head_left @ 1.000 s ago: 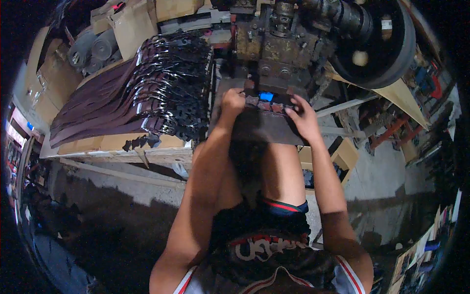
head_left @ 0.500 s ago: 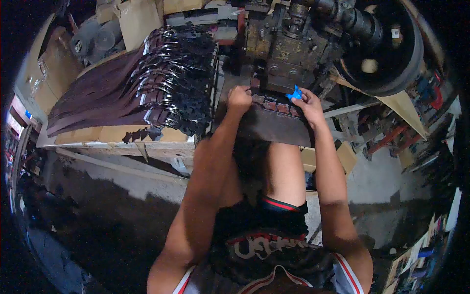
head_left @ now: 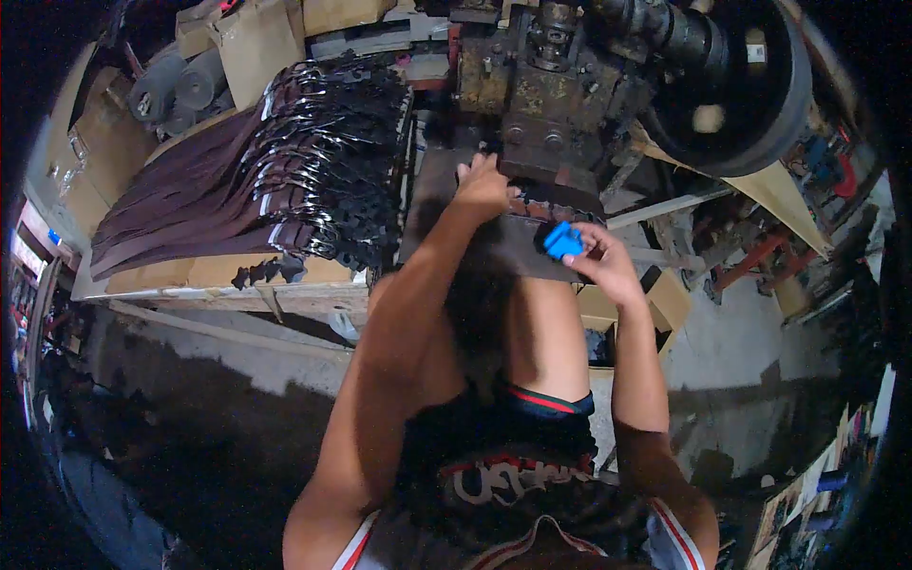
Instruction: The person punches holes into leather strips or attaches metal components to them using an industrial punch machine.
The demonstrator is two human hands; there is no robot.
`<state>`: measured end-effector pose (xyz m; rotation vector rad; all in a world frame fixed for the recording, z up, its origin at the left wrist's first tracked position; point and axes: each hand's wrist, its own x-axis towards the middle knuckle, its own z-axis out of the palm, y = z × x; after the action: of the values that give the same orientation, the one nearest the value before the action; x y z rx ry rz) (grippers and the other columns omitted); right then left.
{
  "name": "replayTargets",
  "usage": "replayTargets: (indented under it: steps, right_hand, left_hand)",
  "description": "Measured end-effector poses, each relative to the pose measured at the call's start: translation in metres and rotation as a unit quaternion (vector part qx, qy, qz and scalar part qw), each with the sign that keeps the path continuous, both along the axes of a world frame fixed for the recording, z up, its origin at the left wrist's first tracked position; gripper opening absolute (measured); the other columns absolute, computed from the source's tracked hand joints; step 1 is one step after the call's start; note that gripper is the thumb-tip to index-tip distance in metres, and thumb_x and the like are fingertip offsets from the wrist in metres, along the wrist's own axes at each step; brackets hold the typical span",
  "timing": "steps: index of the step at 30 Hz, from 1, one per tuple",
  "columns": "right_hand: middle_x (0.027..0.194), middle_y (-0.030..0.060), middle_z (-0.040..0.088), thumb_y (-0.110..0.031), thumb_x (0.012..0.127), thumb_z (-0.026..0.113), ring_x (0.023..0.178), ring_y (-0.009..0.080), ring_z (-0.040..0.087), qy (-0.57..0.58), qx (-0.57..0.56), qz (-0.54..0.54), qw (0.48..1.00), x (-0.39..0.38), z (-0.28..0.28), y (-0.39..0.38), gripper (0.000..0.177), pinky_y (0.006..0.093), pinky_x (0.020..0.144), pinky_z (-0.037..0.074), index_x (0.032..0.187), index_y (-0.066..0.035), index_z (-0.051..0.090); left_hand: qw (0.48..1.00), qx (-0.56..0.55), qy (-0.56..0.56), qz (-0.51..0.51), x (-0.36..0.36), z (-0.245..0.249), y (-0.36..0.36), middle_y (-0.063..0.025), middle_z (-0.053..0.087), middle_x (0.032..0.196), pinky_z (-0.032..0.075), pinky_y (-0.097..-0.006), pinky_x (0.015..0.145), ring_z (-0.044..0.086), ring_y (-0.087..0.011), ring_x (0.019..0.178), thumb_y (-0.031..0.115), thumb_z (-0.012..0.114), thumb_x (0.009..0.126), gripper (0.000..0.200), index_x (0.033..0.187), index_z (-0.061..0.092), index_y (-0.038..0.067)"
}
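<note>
Sitting in the pinch of the right hand [head_left: 606, 258], a small bright blue piece [head_left: 564, 242] is over the near right part of a flat dark metal plate [head_left: 494, 249]. The right thumb and fingers press on it from its right and near sides; a dark patch lies along its left edge, and whether that is shadow or part of the piece is hard to say in this dim light. Just beyond it, a row of reddish-brown shapes [head_left: 543, 210] runs across the plate, from near the left hand toward the right. The left hand [head_left: 486, 190] is to the left of the blue piece and a little farther off, at the left end of that row, its fingers pointing away; I cannot tell whether they grip anything. On the far side of the plate stands a worn, greasy machine [head_left: 556, 100], with a big dark wheel [head_left: 790, 123] to its far right. Left of the plate, long dark brown strips [head_left: 180, 199] lie heaped on a table [head_left: 228, 302], their dark, jagged ends toward the machine. Beyond them are grey rolls [head_left: 201, 81] and a tall carton [head_left: 256, 47]. Below and right of the plate sits a cardboard box [head_left: 670, 309] with dark bits inside.
</note>
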<state>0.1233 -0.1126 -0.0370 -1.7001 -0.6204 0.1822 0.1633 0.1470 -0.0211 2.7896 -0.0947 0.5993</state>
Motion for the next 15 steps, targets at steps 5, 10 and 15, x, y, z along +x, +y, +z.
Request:
replayTargets:
  steps: [5, 10, 15]
  right_hand:
    - [0.088, 0.0061, 0.061, -0.008, 0.066, 0.079, 0.080, 0.0154, 0.056, -0.122, -0.079, -0.050, 0.988, -0.016, -0.003, 0.013, 0.055, 0.0293, 0.076, 0.047, 0.115, -0.001, 0.056]
    - [0.095, 0.0051, 0.063, -0.002, 0.070, 0.076, 0.086, 0.0116, 0.058, -0.139, -0.139, -0.074, 0.978, -0.013, -0.004, 0.015, 0.051, 0.0280, 0.081, 0.048, 0.116, 0.001, 0.054]
    - [0.096, 0.0077, 0.064, -0.011, 0.071, 0.077, 0.086, 0.0149, 0.058, -0.164, -0.158, -0.060, 0.972, -0.016, 0.011, 0.016, 0.051, 0.0301, 0.081, 0.047, 0.116, 0.001, 0.055]
  left_hand:
    - [0.992, -0.098, 0.031, -0.068, 0.012, 0.000, 0.002, -0.0136, 0.055, 0.123, 0.039, -0.0439, 0.097, 0.047, -0.0357, 0.117, 0.024, 0.072, 0.073, 0.048, 0.118, 0.059, 0.010]
    - [0.965, -0.162, 0.030, -0.206, 0.045, -0.016, 0.021, -0.0158, 0.058, 0.118, 0.040, -0.0408, 0.097, 0.052, -0.0342, 0.113, 0.014, 0.073, 0.067, 0.054, 0.119, 0.057, 0.008]
    - [0.954, -0.208, 0.014, -0.216, 0.042, -0.016, 0.027, -0.0170, 0.062, 0.113, 0.044, -0.0392, 0.093, 0.056, -0.0337, 0.108, 0.009, 0.070, 0.067, 0.052, 0.117, 0.057, 0.006]
